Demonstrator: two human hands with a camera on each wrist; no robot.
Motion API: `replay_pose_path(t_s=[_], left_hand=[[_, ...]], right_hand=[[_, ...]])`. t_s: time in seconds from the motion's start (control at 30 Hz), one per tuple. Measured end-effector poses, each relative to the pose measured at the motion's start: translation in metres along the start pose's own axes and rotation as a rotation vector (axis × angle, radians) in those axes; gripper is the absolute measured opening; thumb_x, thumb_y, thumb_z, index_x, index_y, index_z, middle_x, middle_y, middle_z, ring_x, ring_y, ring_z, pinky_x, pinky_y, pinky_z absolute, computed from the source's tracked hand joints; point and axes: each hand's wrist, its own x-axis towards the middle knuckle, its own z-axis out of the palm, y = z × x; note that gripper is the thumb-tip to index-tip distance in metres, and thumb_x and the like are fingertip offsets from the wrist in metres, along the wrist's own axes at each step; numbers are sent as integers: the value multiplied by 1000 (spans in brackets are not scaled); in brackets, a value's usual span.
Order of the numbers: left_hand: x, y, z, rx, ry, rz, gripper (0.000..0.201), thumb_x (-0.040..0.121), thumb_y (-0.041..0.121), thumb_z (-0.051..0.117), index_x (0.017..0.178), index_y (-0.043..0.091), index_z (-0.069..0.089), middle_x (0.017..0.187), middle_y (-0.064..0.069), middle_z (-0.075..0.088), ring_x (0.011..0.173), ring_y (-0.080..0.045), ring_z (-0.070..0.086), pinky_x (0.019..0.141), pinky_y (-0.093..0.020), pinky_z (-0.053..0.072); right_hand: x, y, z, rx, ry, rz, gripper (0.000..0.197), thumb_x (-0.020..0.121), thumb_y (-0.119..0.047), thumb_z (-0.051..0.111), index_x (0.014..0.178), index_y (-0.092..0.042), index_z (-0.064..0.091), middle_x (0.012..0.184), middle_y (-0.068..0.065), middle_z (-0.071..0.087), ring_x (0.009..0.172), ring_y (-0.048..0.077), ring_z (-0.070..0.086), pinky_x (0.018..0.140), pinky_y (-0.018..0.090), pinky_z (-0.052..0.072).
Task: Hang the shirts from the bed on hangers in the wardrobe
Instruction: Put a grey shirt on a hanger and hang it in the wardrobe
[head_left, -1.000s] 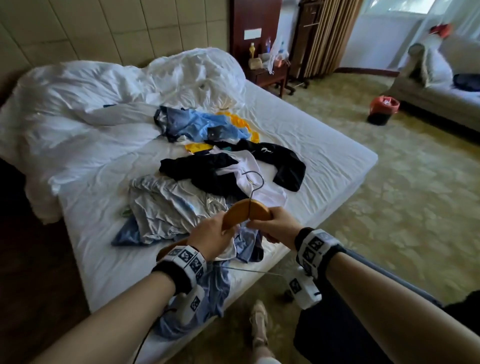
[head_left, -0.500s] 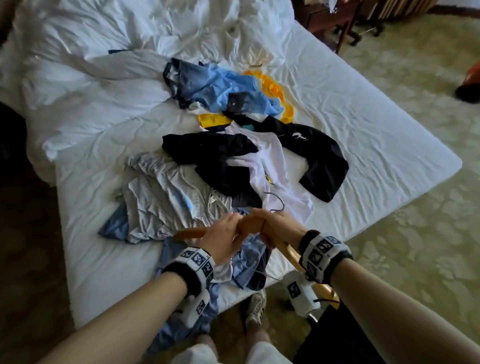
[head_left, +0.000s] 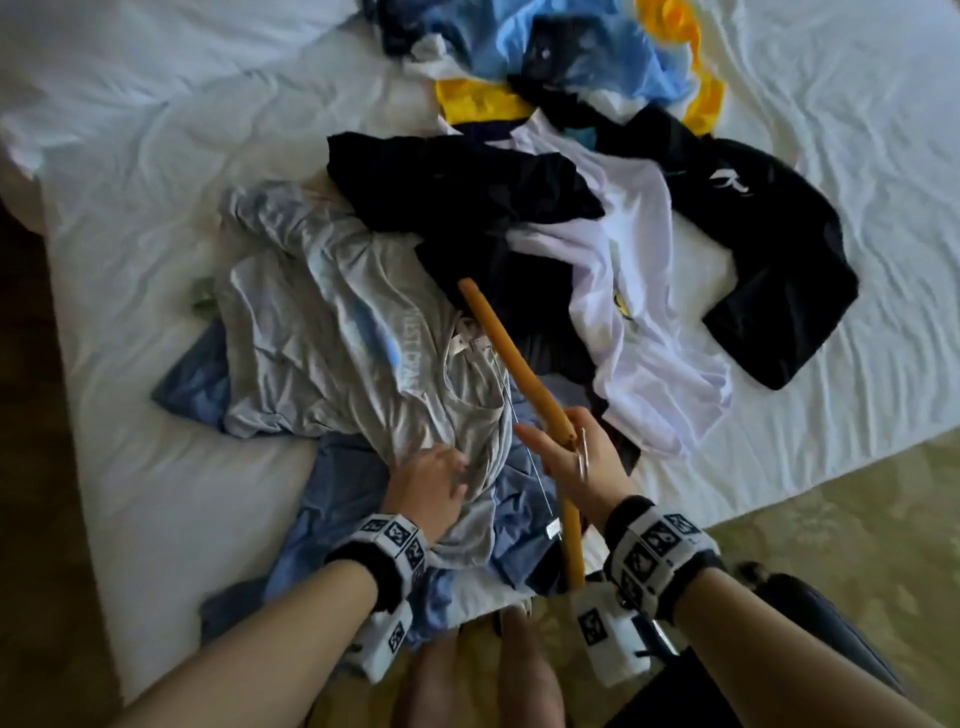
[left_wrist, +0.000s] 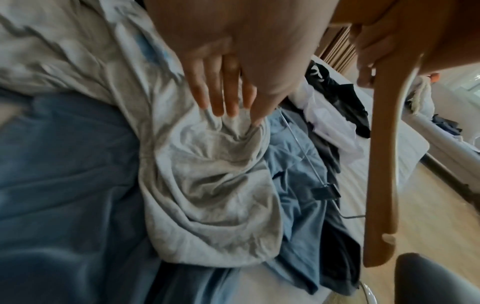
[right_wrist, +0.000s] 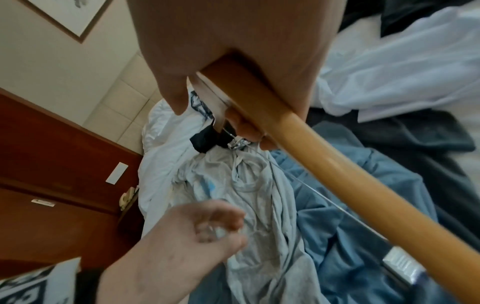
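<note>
A heap of shirts lies on the white bed (head_left: 156, 208). The grey shirt (head_left: 332, 332) lies on top at the near edge, over a blue shirt (head_left: 519, 525). My left hand (head_left: 434, 480) rests on the grey shirt (left_wrist: 207, 174) with fingers extended, their tips pressing into a fold of the cloth. My right hand (head_left: 576, 457) grips the middle of a wooden hanger (head_left: 511, 358), which points away over the heap. A thin metal clip bar (head_left: 535, 467) hangs beside the hanger. The hanger's hook is hidden behind my right hand.
Farther back lie a black shirt (head_left: 467, 192), a white shirt (head_left: 634, 260), a black top with a white logo (head_left: 769, 249), a yellow garment (head_left: 478, 101) and a light blue one (head_left: 571, 41). Patterned carpet (head_left: 831, 519) lies to the right. My legs (head_left: 467, 665) stand against the bed edge.
My left hand let go of the hanger and dropped onto the grey shirt. The right hand alone now holds the hanger, turned lengthwise. The head view has tilted down toward the heap.
</note>
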Motion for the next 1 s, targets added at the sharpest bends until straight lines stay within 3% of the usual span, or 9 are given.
replay_pose_path(t_s=[0.13, 0.23, 0.3, 0.4, 0.47, 0.57, 0.67, 0.83, 1.0], left_hand=[[38, -9, 25, 100, 187, 196, 36, 83, 8, 63, 118, 15, 60, 132, -2, 56, 131, -23, 47, 107, -39, 42], [62, -15, 36, 168, 73, 197, 63, 87, 21, 61, 146, 20, 38, 153, 4, 37, 145, -15, 25, 117, -35, 27], [66, -15, 41, 195, 52, 110, 58, 90, 28, 57, 145, 23, 38, 147, 5, 42, 140, -15, 30, 112, -33, 25], [60, -12, 36, 301, 94, 49, 26, 95, 32, 49, 119, 25, 54, 121, 5, 62, 119, -17, 49, 98, -37, 29], [55, -8, 20, 314, 128, 75, 22, 95, 35, 44, 103, 22, 60, 98, 1, 70, 99, -19, 59, 91, -38, 32], [50, -4, -7, 253, 208, 238, 31, 94, 38, 32, 98, 22, 57, 71, -1, 69, 71, -22, 63, 83, -39, 37], [46, 5, -46, 161, 260, 324, 24, 95, 40, 33, 101, 28, 53, 58, 0, 65, 55, -21, 52, 73, -37, 44], [24, 38, -137, 106, 298, 463, 28, 87, 26, 45, 95, 12, 68, 61, -10, 65, 57, -32, 63, 58, -31, 49], [-6, 59, -228, 109, 320, 519, 32, 95, 32, 45, 111, 11, 63, 84, -15, 70, 75, -36, 66, 63, -36, 47]], right_hand=[[17, 11, 22, 67, 24, 10, 33, 87, -48, 70, 95, -19, 54, 71, 1, 59, 57, 13, 56, 56, 29, 45], [26, 15, 35, 85, 48, -46, 29, 90, -43, 68, 105, -19, 59, 67, 3, 59, 55, 15, 57, 55, 33, 48], [28, 15, 41, 54, 28, -68, 20, 92, -37, 68, 102, -21, 62, 68, 10, 61, 57, 19, 59, 58, 36, 50], [26, 12, 42, 56, 32, -41, 10, 92, -23, 68, 96, -17, 61, 82, 21, 66, 65, 30, 62, 61, 39, 52], [22, 10, 42, 66, 33, -36, 12, 90, -15, 67, 99, -14, 60, 88, 18, 68, 65, 23, 62, 57, 28, 50], [12, -3, 45, 35, 23, -100, 28, 89, -13, 68, 114, -17, 57, 99, -2, 70, 72, 9, 65, 62, 18, 49], [1, -31, 47, -66, 23, -198, 37, 89, -10, 65, 122, -20, 51, 74, -5, 59, 56, 3, 53, 56, 21, 45], [-13, -109, 34, -245, 59, -364, 58, 77, -1, 65, 128, -23, 47, 80, -2, 63, 73, 17, 63, 69, 37, 53], [-41, -202, 8, -392, 47, -474, 43, 75, -5, 65, 116, -16, 59, 80, -3, 65, 70, 12, 62, 58, 12, 44]])
